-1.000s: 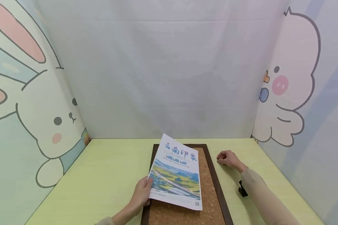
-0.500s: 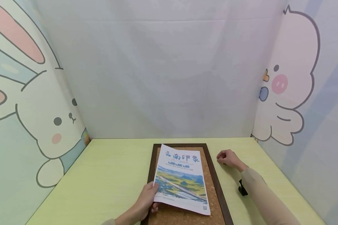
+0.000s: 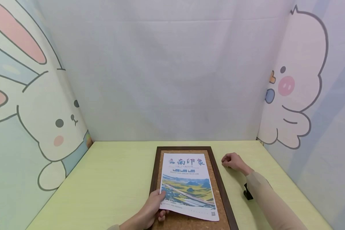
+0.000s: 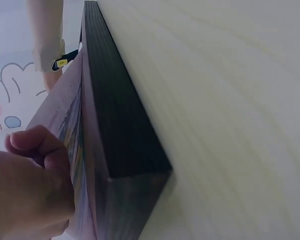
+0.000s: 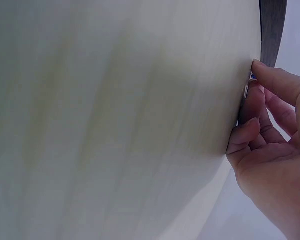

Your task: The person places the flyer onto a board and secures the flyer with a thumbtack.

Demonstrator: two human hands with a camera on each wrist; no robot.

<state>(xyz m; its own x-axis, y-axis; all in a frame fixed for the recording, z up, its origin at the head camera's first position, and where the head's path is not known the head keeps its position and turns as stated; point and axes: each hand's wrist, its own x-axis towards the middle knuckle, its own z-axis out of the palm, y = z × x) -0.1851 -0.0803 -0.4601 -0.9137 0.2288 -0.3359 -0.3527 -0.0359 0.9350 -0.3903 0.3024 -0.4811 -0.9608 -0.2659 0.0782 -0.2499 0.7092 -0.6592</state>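
Observation:
My left hand (image 3: 150,209) pinches the lower left edge of a printed poster (image 3: 187,179), thumb on top and fingers underneath. The poster lies over a cork board (image 3: 191,222) with a dark wooden frame; its lower edge bows up a little. In the left wrist view the poster's side runs along the frame (image 4: 115,100), by my left hand (image 4: 35,185). To the right of the board, my right hand (image 3: 233,161) rests low at the table with fingertips together. A small blue thing (image 5: 253,76) shows between thumb and fingers in the right wrist view, mostly hidden.
The board stands on a pale yellow-green table (image 3: 118,172). A black strap piece (image 3: 248,192) hangs by the right sleeve (image 3: 273,201). A plain curtain (image 3: 172,80) closes the back, and cartoon-printed walls flank both sides.
My left hand has moved slightly right and toward me, bringing the poster down from a raised tilt until it lies nearly flat and squarer on the board. My right hand has stayed put.

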